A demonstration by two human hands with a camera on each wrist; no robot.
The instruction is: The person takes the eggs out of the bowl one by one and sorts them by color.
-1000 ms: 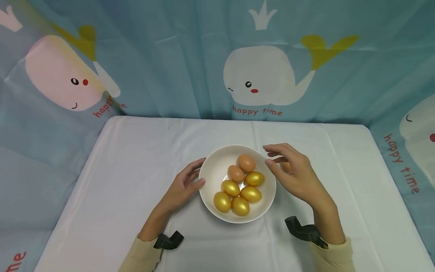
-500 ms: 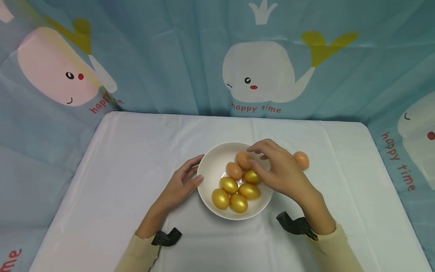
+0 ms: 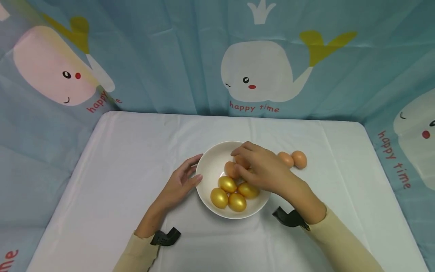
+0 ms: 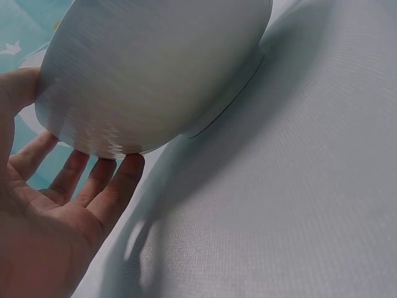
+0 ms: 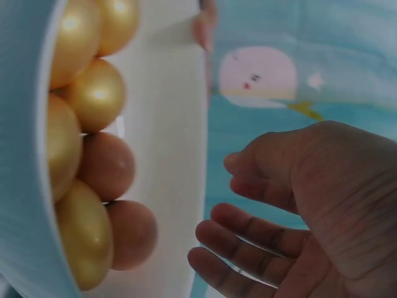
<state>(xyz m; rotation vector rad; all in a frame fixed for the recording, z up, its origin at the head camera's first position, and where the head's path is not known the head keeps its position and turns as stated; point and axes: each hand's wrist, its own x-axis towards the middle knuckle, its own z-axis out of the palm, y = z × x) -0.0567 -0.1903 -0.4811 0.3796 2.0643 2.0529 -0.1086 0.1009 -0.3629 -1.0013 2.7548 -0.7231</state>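
Right fingers (image 5: 248,248) loosely curled and spread just above the two brown eggs in the bowl, grasping nothing as yet: in the right wrist view a gap shows between fingertips and the nearer brown egg (image 5: 131,233). Right hand (image 3: 263,170) now reaching over the bowl's far-right rim, having come in from outside that rim over the last second. Left fingers (image 4: 93,186) straight, pressed flat against the bowl's outer left wall; left hand (image 3: 180,183) steadying, unmoved.

Inside the white bowl (image 3: 207,170): second brown egg (image 3: 231,169) near the centre, gold eggs (image 3: 228,184) clustered at the near side. Right of the bowl, on the white tablecloth (image 3: 119,162): two brown eggs (image 3: 293,159) side by side, touching, where half a second ago only one showed, the other then hidden by the hand.

Judged from that: brown eggs being moved out one at a time to the bowl's right, two out, two left in; hand poised for the next pick-up.

Behind the table, a blue whale-print curtain (image 3: 170,68).
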